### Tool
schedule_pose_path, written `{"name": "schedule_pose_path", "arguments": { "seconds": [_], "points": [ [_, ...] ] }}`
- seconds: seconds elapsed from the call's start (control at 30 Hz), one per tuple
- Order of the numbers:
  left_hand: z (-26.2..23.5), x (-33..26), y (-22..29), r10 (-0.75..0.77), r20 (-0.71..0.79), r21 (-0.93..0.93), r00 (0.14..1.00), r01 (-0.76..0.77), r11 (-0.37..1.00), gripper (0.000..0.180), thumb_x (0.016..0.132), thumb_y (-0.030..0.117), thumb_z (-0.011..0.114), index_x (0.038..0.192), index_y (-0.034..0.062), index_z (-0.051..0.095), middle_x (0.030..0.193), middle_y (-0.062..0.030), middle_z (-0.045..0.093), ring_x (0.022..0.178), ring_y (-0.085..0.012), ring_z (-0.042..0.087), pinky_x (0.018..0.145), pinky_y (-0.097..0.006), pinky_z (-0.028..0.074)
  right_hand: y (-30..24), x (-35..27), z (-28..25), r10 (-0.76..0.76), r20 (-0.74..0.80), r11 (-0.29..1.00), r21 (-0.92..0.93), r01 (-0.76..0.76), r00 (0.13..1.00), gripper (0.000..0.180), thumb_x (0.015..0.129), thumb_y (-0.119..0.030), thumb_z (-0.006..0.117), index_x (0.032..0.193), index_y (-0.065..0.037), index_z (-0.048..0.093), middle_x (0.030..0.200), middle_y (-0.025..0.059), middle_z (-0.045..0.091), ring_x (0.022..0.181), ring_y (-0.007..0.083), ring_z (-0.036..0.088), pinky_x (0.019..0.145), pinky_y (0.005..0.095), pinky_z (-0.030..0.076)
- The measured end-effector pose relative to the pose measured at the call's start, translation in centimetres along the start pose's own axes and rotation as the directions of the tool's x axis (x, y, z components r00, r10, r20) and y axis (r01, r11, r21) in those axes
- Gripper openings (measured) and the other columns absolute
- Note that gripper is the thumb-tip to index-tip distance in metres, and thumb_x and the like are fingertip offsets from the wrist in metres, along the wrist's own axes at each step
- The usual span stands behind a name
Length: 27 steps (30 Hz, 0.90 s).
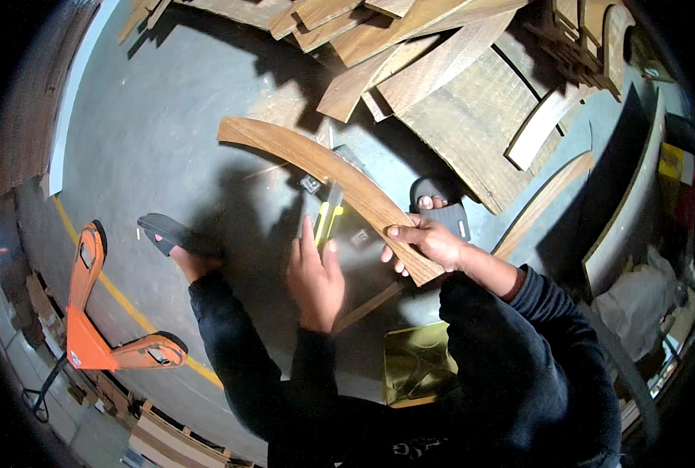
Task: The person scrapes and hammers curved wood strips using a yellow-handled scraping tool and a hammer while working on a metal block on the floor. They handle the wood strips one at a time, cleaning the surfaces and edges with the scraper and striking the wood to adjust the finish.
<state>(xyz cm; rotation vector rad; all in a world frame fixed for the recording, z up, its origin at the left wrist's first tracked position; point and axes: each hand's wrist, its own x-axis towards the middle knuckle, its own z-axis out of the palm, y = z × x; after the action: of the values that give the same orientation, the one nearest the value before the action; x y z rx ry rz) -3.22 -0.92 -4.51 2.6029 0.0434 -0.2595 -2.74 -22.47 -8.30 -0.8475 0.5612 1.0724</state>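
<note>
A curved flat wooden piece (324,168) with brown grain slants across the middle, its near end low on the right. My right hand (433,243) is closed round that near end, thumb on top and fingers underneath. Below and left of the wood, my left hand (316,281) is slightly blurred, with its fingers stretched out and the thumb apart. Just beyond its fingertips is a yellow-and-grey tool (328,218) whose kind I cannot make out. A small clear object (311,184) lies on the floor close to the wood's edge.
Cut wooden pieces (410,47) are heaped at the far side, by a wide board (472,117). An orange pallet truck (90,335) stands at the left. A gold-coloured tin (417,363) sits close to me. Another curved strip (546,199) leans at the right.
</note>
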Motion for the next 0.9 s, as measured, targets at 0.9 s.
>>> {"name": "schedule_pose_path", "arguments": {
  "seconds": [0.9],
  "points": [
    [0.7,-2.6,-1.0,-0.011,-0.054,-0.289,0.998,-0.005,0.957,0.045,0.087,0.027,0.063,0.123,0.0026,0.049,0.094,-0.0154,0.064,0.084,-0.0252,0.065,0.073,-0.036,0.052,0.0,-0.1,0.0,-0.044,0.049,0.998,-0.033,0.045,0.998,0.036,0.096,-0.028,0.052,0.120,-0.002,0.044,0.087,0.0138,0.064,0.065,0.0183,0.063,0.056,0.0309,0.055]
  ]
}}
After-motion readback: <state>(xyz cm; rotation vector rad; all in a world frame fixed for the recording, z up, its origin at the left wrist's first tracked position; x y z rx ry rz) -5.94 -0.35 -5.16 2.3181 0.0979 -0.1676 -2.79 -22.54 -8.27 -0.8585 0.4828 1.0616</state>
